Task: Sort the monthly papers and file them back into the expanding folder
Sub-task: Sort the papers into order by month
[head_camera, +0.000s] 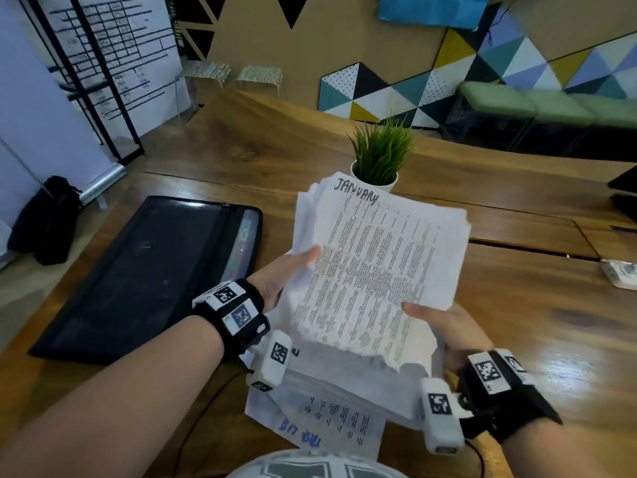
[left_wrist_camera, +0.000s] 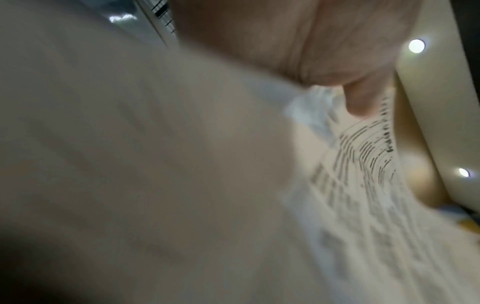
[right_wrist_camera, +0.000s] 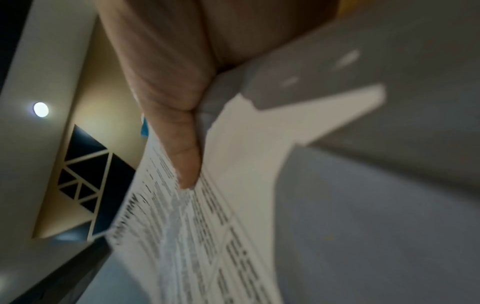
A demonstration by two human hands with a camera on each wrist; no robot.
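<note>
I hold a thick stack of printed white papers (head_camera: 375, 263) above the wooden table (head_camera: 517, 326); its top sheet is headed JANUARY by hand. My left hand (head_camera: 286, 274) grips the stack's left edge, thumb on top. My right hand (head_camera: 444, 326) pinches the lower right corner, thumb on the top sheet. More loose papers (head_camera: 324, 419) lie on the table under the stack, one with blue lettering. The black expanding folder (head_camera: 144, 274) lies flat to the left. The left wrist view shows my thumb (left_wrist_camera: 363, 98) on the papers (left_wrist_camera: 363, 156). The right wrist view shows my thumb (right_wrist_camera: 182, 148) on the stack (right_wrist_camera: 197, 236).
A small potted green plant (head_camera: 379, 157) stands just behind the papers. A white device (head_camera: 620, 274) lies at the table's right edge, and a dark object (head_camera: 624, 191) sits at the far right. A black bag (head_camera: 48, 219) rests on the floor at left.
</note>
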